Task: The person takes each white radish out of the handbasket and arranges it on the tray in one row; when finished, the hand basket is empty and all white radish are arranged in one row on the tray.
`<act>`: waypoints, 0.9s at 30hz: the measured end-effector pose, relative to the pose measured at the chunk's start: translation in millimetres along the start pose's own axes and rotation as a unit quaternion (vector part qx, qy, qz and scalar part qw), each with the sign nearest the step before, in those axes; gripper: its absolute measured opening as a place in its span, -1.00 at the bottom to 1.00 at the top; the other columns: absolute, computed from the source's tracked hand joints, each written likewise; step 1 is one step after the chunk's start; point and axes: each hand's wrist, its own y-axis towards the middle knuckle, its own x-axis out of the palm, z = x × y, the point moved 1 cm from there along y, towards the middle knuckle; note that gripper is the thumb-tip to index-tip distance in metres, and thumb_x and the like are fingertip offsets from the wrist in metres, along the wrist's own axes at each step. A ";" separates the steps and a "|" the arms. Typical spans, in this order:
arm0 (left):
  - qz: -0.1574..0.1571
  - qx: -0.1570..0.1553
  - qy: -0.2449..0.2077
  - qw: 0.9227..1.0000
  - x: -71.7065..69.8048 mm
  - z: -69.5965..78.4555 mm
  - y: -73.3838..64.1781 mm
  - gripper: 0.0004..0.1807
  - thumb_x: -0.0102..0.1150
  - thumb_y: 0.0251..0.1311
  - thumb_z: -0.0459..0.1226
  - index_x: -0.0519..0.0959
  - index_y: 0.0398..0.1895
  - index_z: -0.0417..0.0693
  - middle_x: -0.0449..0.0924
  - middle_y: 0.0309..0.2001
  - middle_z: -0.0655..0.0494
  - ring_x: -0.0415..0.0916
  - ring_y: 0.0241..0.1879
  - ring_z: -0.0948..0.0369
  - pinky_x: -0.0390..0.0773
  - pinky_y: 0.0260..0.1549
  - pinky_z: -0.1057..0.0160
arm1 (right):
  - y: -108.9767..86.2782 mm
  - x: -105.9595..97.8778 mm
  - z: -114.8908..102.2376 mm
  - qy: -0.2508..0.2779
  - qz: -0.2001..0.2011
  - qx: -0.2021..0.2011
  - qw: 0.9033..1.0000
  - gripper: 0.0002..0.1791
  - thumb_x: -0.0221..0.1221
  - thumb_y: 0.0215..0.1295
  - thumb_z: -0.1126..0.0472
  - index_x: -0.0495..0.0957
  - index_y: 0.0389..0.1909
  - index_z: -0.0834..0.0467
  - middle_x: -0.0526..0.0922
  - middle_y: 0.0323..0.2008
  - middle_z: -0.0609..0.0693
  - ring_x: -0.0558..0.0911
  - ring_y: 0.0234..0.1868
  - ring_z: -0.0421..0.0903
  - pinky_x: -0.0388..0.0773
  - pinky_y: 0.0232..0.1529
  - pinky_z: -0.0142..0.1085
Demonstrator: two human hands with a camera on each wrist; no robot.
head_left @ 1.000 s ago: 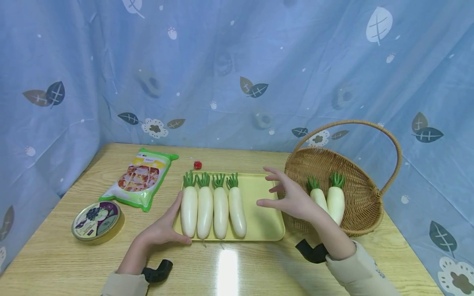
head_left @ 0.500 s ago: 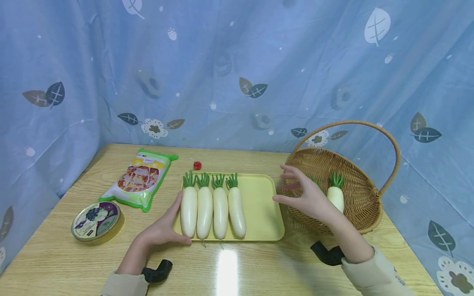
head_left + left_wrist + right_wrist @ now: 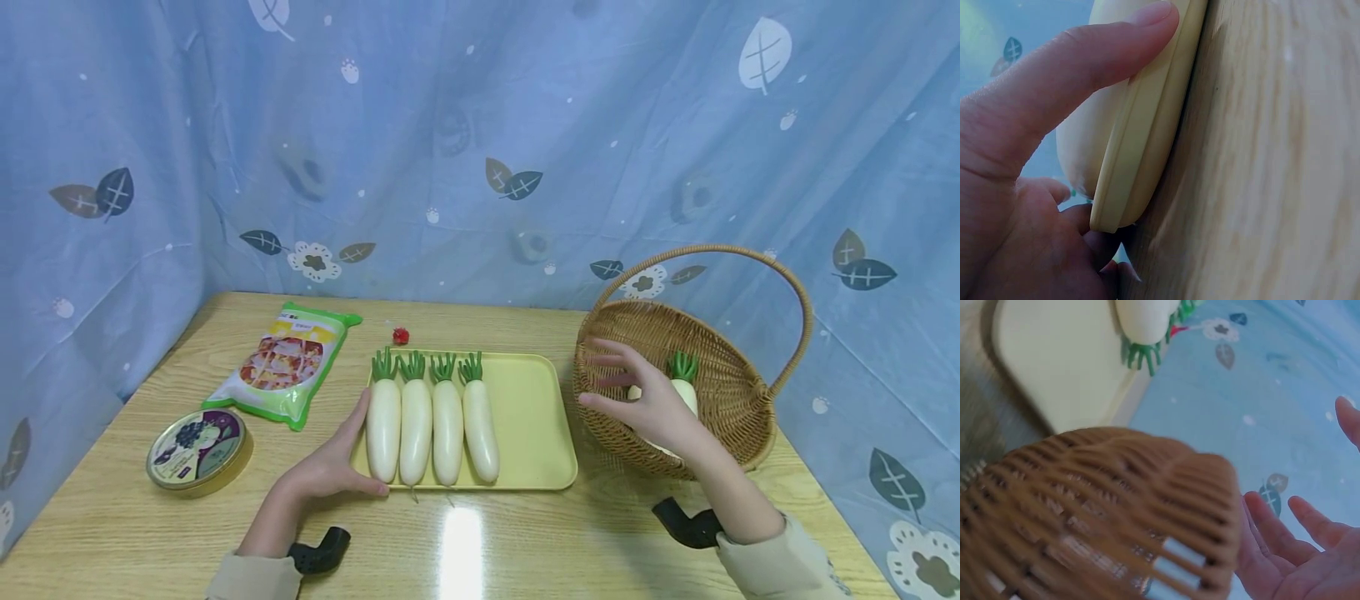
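My left hand [image 3: 330, 468] holds the pale yellow tray [image 3: 532, 417] at its near left corner. In the left wrist view the thumb lies over the rim and the other fingers reach around the far side. Several white radishes [image 3: 415, 431] with green tops lie side by side in the tray's left part. Over the wicker basket [image 3: 727, 408] on the right is my right hand [image 3: 651, 404], fingers spread and holding nothing. Inside the basket stands a radish [image 3: 684, 388], and another white radish [image 3: 634, 392] is mostly hidden behind the hand.
A green-edged food bag [image 3: 285, 362] and a round tin [image 3: 197, 450] lie at the left. Behind the tray sits a small red object [image 3: 401, 336]. The basket's tall handle [image 3: 701, 248] arches up near the blue curtain [image 3: 450, 167].
My right hand has moved right, from over the tray's right side to over the basket, covering most of one radish there. The left hand and the tray have stayed put.
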 end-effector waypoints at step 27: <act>0.000 -0.001 0.004 1.000 -0.1 -0.9 -0.3 0.49 0.54 -0.40 -0.16 -0.50 0.39 -0.16 -0.54 0.41 -0.19 -0.52 0.35 -0.15 -0.32 0.20 -0.26 | -9.1 -31.1 43.8 -0.069 0.023 0.068 0.995 -0.21 0.20 0.17 -0.01 0.09 0.35 0.16 0.34 0.16 0.34 0.45 0.00 0.25 0.46 -0.14 0.07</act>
